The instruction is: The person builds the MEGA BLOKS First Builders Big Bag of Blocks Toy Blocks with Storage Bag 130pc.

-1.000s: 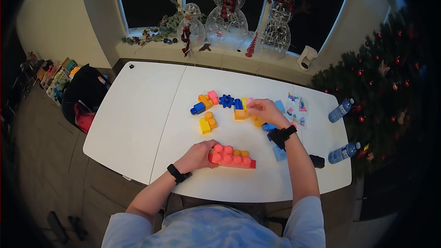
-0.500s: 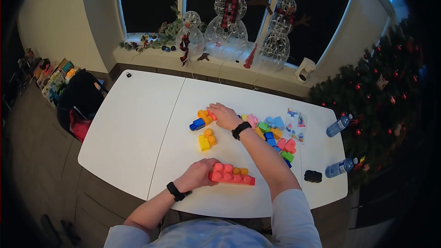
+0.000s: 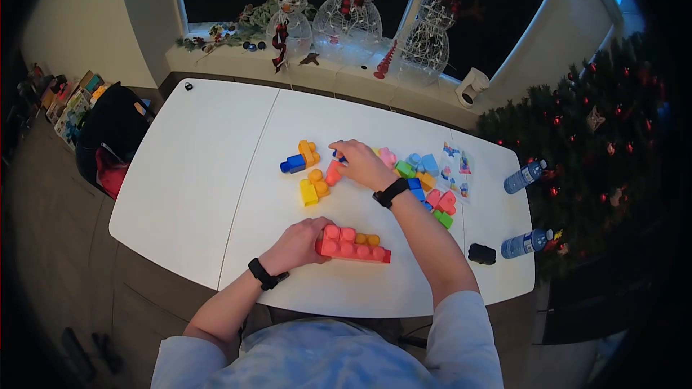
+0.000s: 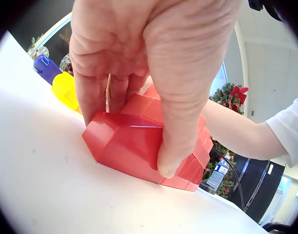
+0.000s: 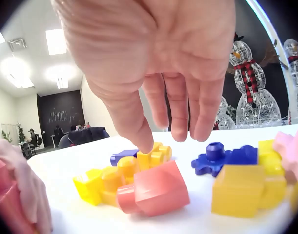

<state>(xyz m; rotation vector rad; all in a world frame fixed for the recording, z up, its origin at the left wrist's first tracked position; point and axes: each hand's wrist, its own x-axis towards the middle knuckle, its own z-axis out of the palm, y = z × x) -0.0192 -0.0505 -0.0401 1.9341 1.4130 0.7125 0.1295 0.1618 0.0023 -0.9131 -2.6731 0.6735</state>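
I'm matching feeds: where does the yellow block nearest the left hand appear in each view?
Head: yellow block just left of centre, beyond the left hand.
Left wrist: yellow block at upper left, partly behind the fingers.
Right wrist: yellow block at lower left, left of the loose coral block.
Shared landmark: the dark blue block, above it in all three pictures: up-left in head and left wrist, up-right in right wrist.
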